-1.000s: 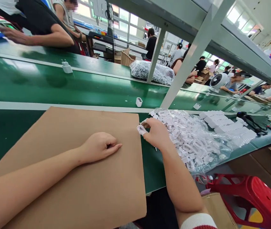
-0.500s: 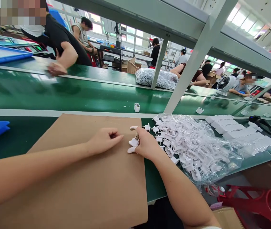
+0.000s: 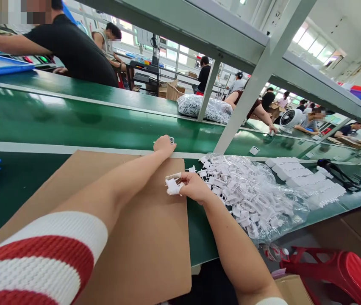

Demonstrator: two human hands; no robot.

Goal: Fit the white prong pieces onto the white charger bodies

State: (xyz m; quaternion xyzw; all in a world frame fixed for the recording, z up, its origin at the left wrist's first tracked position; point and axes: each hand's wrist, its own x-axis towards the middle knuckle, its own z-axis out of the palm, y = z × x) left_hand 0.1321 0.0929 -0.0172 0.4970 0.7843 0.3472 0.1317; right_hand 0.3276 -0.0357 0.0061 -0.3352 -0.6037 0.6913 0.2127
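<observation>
My left hand (image 3: 164, 146) reaches over the cardboard sheet (image 3: 142, 237) to the green belt. Its fingers are closed on a small white charger housing (image 3: 172, 140), mostly hidden behind them. Above the sheet's right edge, my right hand (image 3: 195, 187) pinches a white plug piece (image 3: 173, 186) with metal pins between covered fingertips. Beside that hand spreads a heap of similar white plug pieces (image 3: 247, 190), partly under a clear plastic bag.
Rows of white parts (image 3: 307, 178) lie right of the heap. A slanted metal post (image 3: 247, 93) rises near the belt (image 3: 104, 123). Another white housing (image 3: 254, 150) lies on the belt. Co-workers sit across it. A red stool (image 3: 342, 271) stands lower right.
My left hand has moved from above the cardboard forward to the belt and closed on the white housing there. My right hand still holds the plug piece, now turned more toward the camera.
</observation>
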